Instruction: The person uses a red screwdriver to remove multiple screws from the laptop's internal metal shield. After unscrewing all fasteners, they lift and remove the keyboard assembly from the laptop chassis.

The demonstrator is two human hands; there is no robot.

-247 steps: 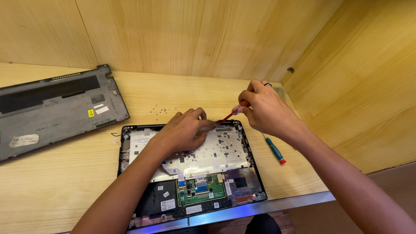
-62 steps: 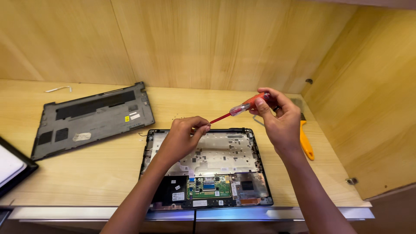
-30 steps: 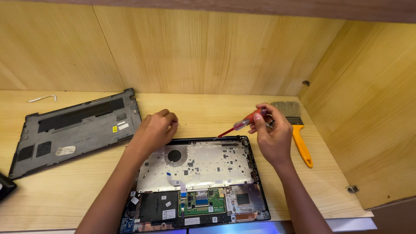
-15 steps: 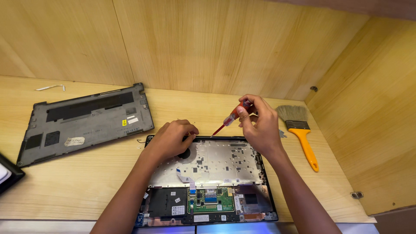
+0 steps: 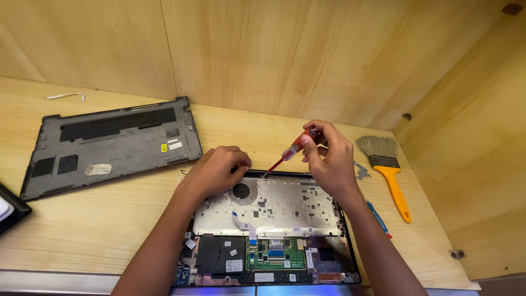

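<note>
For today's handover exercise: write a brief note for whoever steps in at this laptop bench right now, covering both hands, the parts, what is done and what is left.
Right hand: holds the red screwdriver, tip at the top edge of the open laptop.
Left hand: rests on that same edge, beside the round fan opening.
Done: bottom cover is off, lying to the left.
Left: inner metal plate is in place; the screw under the tip is too small to judge.
Yellow-handled brush lies to the right.

Two bare, sleeveless forearms
</note>
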